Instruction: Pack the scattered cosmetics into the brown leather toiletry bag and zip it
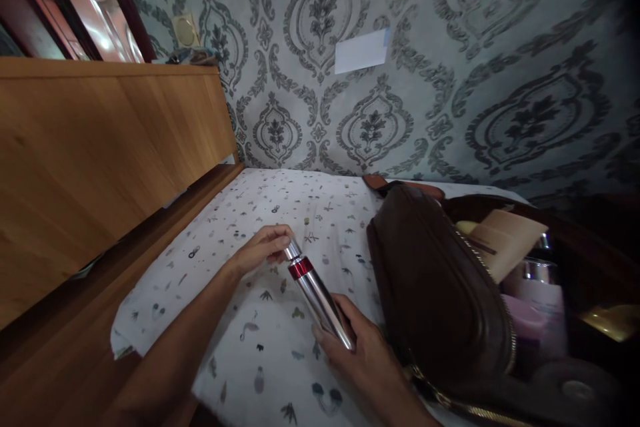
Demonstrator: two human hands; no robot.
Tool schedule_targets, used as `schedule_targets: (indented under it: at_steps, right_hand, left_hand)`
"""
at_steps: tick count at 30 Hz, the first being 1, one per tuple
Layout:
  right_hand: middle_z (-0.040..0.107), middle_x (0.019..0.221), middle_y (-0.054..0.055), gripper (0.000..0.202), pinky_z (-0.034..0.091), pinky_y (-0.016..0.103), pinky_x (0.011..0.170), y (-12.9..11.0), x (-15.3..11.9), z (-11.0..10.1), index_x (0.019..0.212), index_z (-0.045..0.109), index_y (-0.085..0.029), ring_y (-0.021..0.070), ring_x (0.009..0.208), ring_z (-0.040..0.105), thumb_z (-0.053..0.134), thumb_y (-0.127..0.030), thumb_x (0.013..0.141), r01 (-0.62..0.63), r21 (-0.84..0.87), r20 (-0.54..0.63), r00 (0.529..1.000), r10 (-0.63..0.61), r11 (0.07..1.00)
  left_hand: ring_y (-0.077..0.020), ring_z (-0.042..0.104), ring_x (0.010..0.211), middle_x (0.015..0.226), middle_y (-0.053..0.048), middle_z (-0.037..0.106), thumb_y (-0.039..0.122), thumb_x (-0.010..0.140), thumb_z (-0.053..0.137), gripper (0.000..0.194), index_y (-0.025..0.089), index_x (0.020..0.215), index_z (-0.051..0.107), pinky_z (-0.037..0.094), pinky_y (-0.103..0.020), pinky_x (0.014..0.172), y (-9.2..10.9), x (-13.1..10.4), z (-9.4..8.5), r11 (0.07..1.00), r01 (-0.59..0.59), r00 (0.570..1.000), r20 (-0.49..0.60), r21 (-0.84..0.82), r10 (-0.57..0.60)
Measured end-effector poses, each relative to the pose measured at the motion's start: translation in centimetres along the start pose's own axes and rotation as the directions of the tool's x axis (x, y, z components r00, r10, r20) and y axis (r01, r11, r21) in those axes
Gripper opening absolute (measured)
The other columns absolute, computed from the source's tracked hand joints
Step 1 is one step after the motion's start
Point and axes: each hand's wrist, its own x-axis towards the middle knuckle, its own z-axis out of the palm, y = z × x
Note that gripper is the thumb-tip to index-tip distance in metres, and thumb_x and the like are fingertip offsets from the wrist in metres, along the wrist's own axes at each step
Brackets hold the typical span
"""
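Observation:
A slim silver bottle (320, 303) with a red band near its upper end is tilted in front of me. My right hand (357, 343) wraps round its lower part. At the upper end, the fingers of my left hand (267, 243) pinch a small silver cap (293, 249). Whether that cap is seated on the bottle or slightly lifted, I cannot tell. Right of my hands lies a dark brown leather bag (430, 280), unzipped, with its opening facing right.
Inside the bag are a beige tube (507, 240), a pink container (525, 320) and a silver-topped bottle (543, 293). A white patterned cloth (300, 200) covers the surface beneath. A wooden panel (110, 147) stands at left; patterned wallpaper (320, 100) covers the wall behind.

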Motion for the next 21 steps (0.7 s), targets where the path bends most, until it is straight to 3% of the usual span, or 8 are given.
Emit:
schedule_targets:
  at_steps: [7, 9, 11, 14, 18, 21]
  right_hand:
    - [0.059, 0.071, -0.002, 0.034, 0.041, 0.028, 0.059, 0.2, 0.0, -0.1, 0.103, 0.06, -0.021, 0.0176, 0.065, 0.055, 0.062, -0.045, 0.079, 0.01, -0.012, 0.019, 1.0, -0.01, 1.0]
    - [0.06, 0.071, -0.002, 0.034, 0.042, 0.028, 0.06, 0.1, 0.0, -0.1, 0.103, 0.061, -0.022, 0.0179, 0.065, 0.055, 0.062, -0.045, 0.077, 0.0, -0.016, -0.001, 1.0, 0.0, 1.0]
    - [0.059, 0.071, -0.002, 0.034, 0.042, 0.029, 0.06, 0.0, 0.0, -0.1, 0.103, 0.061, -0.022, 0.0179, 0.065, 0.055, 0.062, -0.044, 0.077, -0.004, -0.013, -0.014, 1.0, 0.004, 1.0]
    - [0.056, 0.069, -0.002, 0.034, 0.041, 0.029, 0.058, -0.2, -0.1, 0.0, 0.102, 0.06, -0.021, 0.0171, 0.063, 0.053, 0.06, -0.045, 0.077, -0.003, -0.006, -0.01, 1.0, 0.003, 1.0]
    - [0.055, 0.066, -0.003, 0.037, 0.04, 0.028, 0.055, -0.4, 0.0, 0.1, 0.101, 0.06, -0.02, 0.0167, 0.059, 0.051, 0.06, -0.046, 0.075, -0.02, -0.017, -0.017, 1.0, 0.02, 1.0]
    - [0.059, 0.069, -0.001, 0.035, 0.042, 0.029, 0.057, -0.7, 0.0, 0.1, 0.099, 0.061, -0.02, 0.0177, 0.062, 0.055, 0.061, -0.044, 0.073, -0.031, -0.016, -0.027, 0.999, 0.031, 0.999]
  left_hand:
    - [-0.0085, 0.036, 0.047, 0.051, 0.005, 0.04, 0.085, 0.076, 0.048, 0.069, 0.018, 0.059, 0.047, 0.028, -0.022, 0.046, -0.1, 0.3, 0.7, 0.988, -0.068, 0.994, -0.073, 0.137, 0.079]
    - [-0.0094, 0.038, 0.048, 0.055, 0.004, 0.044, 0.085, 0.077, 0.045, 0.07, 0.016, 0.072, 0.057, 0.028, -0.023, 0.046, 0.3, 0.1, 0.6, 0.992, -0.062, 0.997, -0.047, 0.112, 0.068]
    - [-0.01, 0.041, 0.051, 0.062, 0.004, 0.047, 0.078, 0.08, 0.052, 0.066, 0.016, 0.099, 0.065, 0.028, -0.022, 0.047, 0.8, -0.2, 0.4, 0.995, -0.05, 0.999, 0.019, 0.092, 0.048]
    - [-0.0091, 0.039, 0.053, 0.066, 0.005, 0.045, 0.059, 0.083, 0.065, 0.055, 0.019, 0.121, 0.061, 0.026, -0.022, 0.048, 1.4, -0.6, 0.1, 0.997, -0.024, 0.992, 0.126, 0.075, 0.015]
    - [-0.0074, 0.036, 0.053, 0.068, 0.003, 0.048, 0.054, 0.082, 0.069, 0.04, 0.016, 0.094, 0.064, 0.025, -0.021, 0.048, 0.8, -0.4, 0.2, 0.999, -0.035, 0.998, 0.061, 0.033, 0.033]
    - [-0.0061, 0.032, 0.049, 0.059, 0.005, 0.043, 0.061, 0.08, 0.067, 0.048, 0.015, 0.072, 0.055, 0.022, -0.021, 0.046, 0.0, 0.1, 0.3, 0.998, -0.056, 0.997, -0.056, 0.014, 0.056]
